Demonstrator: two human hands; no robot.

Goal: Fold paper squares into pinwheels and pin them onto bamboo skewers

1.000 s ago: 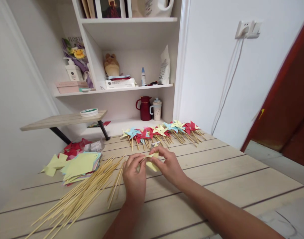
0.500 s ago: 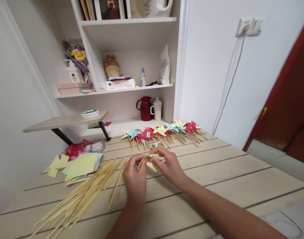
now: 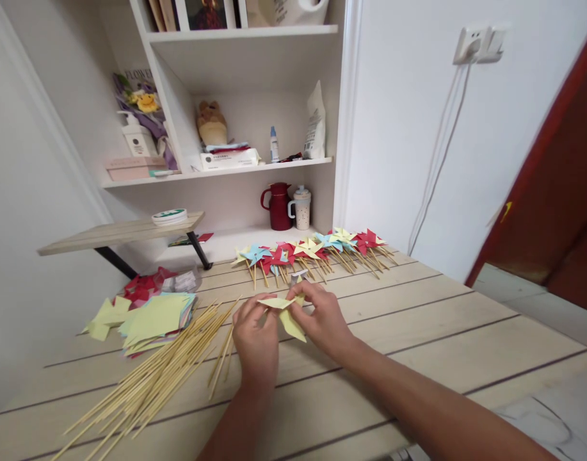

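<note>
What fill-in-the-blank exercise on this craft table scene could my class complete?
1. Both hands, left hand and right hand, hold a piece of ____ paper.
2. A loose pile of bamboo ____ lies on the table to the left of the hands.
3. Finished paper ____ lie in a row at the table's far edge.
4. On the lowest shelf, beside the cup, stands a dark ____ jug.

Missing words: yellow; skewers; pinwheels; red

Matt yellow paper piece, thin and creased. Pale, smooth bamboo-like wooden sticks lie on a light, matt wood-grain surface. Matt coloured paper pinwheels. A glossy dark red jug.
</note>
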